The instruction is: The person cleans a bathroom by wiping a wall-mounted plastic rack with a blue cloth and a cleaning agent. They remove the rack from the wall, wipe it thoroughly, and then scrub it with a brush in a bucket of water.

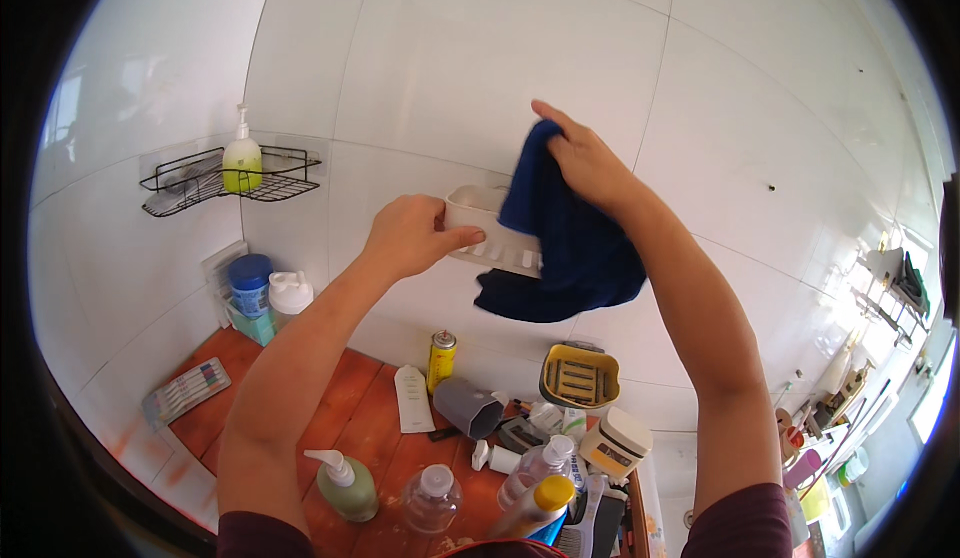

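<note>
My left hand (416,235) grips the left end of a pale plastic wall rack (484,239) with slots along its lower front. The rack is at the white tiled wall, and the cloth covers its right end. A dark blue cloth (589,258) hangs from my right hand (589,154), pinched near its top and draped down in front of the rack. Below the cloth, a yellow and grey soap dish (580,378) is fixed to the wall.
A black wire corner shelf (281,183) holds a pump bottle (242,160) with green liquid. On the red-brown tabletop (349,400) stand a green pump bottle (349,487), a clear bottle (433,499), a yellow can (442,363), a grey cup (466,408) and a cream container (616,443).
</note>
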`<state>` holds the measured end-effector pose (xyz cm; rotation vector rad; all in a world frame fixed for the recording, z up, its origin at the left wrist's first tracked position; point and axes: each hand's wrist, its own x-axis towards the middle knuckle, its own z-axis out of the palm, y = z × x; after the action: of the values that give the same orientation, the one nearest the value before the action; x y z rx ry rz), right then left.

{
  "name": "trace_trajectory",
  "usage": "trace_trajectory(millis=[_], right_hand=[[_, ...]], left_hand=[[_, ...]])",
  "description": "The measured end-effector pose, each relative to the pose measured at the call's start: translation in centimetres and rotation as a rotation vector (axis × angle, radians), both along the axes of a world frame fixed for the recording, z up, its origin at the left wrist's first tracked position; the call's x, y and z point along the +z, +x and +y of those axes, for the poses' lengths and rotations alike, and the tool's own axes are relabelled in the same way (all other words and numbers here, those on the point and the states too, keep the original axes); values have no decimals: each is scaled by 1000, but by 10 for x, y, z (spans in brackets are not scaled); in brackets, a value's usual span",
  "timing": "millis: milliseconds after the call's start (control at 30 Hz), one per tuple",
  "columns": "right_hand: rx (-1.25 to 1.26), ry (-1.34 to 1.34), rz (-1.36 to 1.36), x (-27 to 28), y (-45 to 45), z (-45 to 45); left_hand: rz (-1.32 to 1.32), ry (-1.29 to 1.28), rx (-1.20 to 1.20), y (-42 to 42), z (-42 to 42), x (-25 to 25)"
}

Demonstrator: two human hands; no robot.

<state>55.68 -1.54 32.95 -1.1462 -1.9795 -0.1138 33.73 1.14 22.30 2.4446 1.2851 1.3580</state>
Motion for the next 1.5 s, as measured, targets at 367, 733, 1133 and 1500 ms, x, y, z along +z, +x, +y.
trace_trajectory(millis=[367,733,1133,1500], right_hand=[[62,-507,-312,-25,-72,17],[98,-229,-674,-21,-27,-41],[-164,206,-946,-21,91,-123],[-284,475,-33,36,184,-153]], left_hand=[[68,247,54,3,19,-25],[54,276,41,-3,22,-15],[39,18,24,-11,7,-1],[36,10,-9,0,10,-4]])
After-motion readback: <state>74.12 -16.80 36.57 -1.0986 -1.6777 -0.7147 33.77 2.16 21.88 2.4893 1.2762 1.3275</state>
